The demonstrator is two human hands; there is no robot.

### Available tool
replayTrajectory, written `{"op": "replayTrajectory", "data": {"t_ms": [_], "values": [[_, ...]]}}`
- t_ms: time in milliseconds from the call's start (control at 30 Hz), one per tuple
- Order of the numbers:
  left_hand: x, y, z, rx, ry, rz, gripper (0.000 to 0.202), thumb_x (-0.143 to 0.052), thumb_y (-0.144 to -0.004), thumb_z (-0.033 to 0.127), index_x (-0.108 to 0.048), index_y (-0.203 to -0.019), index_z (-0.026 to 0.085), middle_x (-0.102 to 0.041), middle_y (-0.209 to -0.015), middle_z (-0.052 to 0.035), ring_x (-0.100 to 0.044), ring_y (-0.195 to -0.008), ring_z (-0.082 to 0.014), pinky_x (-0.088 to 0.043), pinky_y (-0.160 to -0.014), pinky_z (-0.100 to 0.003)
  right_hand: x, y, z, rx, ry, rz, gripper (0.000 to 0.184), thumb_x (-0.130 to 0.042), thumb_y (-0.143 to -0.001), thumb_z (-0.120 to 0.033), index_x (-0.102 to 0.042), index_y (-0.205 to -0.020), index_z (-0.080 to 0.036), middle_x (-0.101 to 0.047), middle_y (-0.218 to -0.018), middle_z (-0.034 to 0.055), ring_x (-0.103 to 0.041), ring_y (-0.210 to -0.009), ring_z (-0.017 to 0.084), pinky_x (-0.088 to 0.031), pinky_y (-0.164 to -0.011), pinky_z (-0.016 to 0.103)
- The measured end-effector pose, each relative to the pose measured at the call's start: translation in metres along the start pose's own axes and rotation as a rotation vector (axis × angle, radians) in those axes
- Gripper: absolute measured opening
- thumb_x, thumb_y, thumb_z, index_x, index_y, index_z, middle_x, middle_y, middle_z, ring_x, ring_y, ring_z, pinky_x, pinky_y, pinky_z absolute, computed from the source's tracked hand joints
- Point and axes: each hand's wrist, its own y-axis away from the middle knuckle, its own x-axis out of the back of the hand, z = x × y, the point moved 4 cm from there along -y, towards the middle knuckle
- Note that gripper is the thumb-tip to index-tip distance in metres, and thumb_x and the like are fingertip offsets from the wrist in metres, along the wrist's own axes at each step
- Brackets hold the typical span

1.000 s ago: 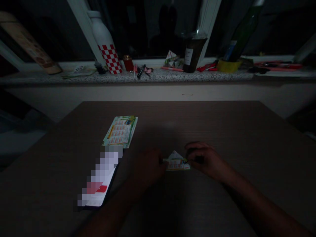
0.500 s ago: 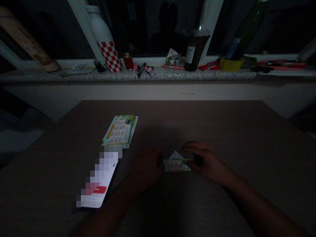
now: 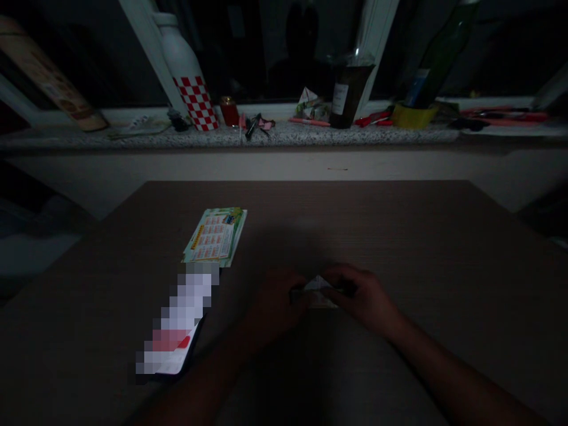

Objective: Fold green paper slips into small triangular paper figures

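A small folded paper point(image 3: 318, 285) with a pointed top lies on the table between my two hands, in dim light. My left hand point(image 3: 281, 299) is closed on its left side, thumb over the lower edge. On the other side, my right hand point(image 3: 361, 290) pinches the paper between thumb and fingers. Much of the paper's printed lower strip is covered by my thumbs. To the left lies a stack of printed lottery-like slips point(image 3: 213, 236), with a lit phone point(image 3: 177, 358) just in front of it, its screen mostly pixelated.
Along the granite windowsill point(image 3: 288, 137) stand a white bottle with red checks point(image 3: 195, 94), a small red jar point(image 3: 229, 111), a dark plastic cup point(image 3: 348, 94) and a green bottle point(image 3: 444, 59) in a yellow holder point(image 3: 415, 116). A folded paper piece point(image 3: 308, 103) sits there too.
Both hands have moved inward over the folded paper, the right one from a looser, spread pose. The thumbs now hide more of its printed strip.
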Motion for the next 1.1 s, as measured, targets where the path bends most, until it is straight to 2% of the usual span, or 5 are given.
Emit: {"op": "replayTrajectory", "data": {"t_ms": [200,333,567,833,1100], "values": [[-0.005,0.001,-0.008,0.215,0.483,-0.13,0.025,-0.06,-0.081,0.037,-0.073,-0.091,0.018,-0.073,-0.084,-0.0021,-0.064,-0.076,-0.0186,-0.044,-0.067,-0.026,0.0,0.002,0.004,-0.201,-0.422,-0.038,0.015,-0.072,-0.075,-0.031,-0.074,-0.087,-0.021,-0.076,-0.082,0.0025,-0.071,-0.071,0.016,-0.057,-0.065,0.026],[-0.006,0.001,-0.01,0.247,0.654,-0.153,0.022,-0.066,-0.076,0.035,-0.074,-0.084,0.016,-0.073,-0.08,-0.003,-0.063,-0.071,-0.0167,-0.044,-0.063,-0.024,0.0,0.003,0.002,-0.282,-0.559,-0.067,0.016,-0.075,-0.072,-0.033,-0.076,-0.082,-0.021,-0.077,-0.078,0.0024,-0.071,-0.065,0.015,-0.057,-0.061,0.025],[-0.007,0.003,-0.006,0.253,0.566,-0.104,0.026,-0.068,-0.074,0.039,-0.074,-0.087,0.018,-0.073,-0.081,-0.0016,-0.064,-0.073,-0.0177,-0.044,-0.063,-0.024,-0.004,0.005,-0.002,-0.281,-0.496,0.002,0.016,-0.076,-0.07,-0.033,-0.076,-0.082,-0.023,-0.077,-0.076,0.0015,-0.071,-0.064,0.017,-0.058,-0.059,0.026],[-0.001,0.003,-0.011,0.335,0.637,-0.047,0.025,-0.071,-0.071,0.037,-0.073,-0.081,0.015,-0.072,-0.076,-0.0022,-0.064,-0.069,-0.0169,-0.044,-0.06,-0.023,0.001,0.009,0.004,-0.254,-0.393,0.147,0.03,-0.08,-0.064,-0.028,-0.071,-0.091,-0.021,-0.076,-0.07,0.0001,-0.072,-0.064,0.019,-0.06,-0.059,0.028],[-0.008,0.004,-0.007,0.268,0.646,-0.106,0.032,-0.065,-0.076,0.043,-0.073,-0.09,0.015,-0.073,-0.084,-0.0041,-0.065,-0.077,-0.0192,-0.045,-0.064,-0.025,0.002,0.01,0.0,-0.104,-0.273,0.201,0.027,-0.078,-0.068,-0.027,-0.07,-0.094,-0.023,-0.073,-0.063,-0.0017,-0.069,-0.056,0.017,-0.059,-0.052,0.027]]}}
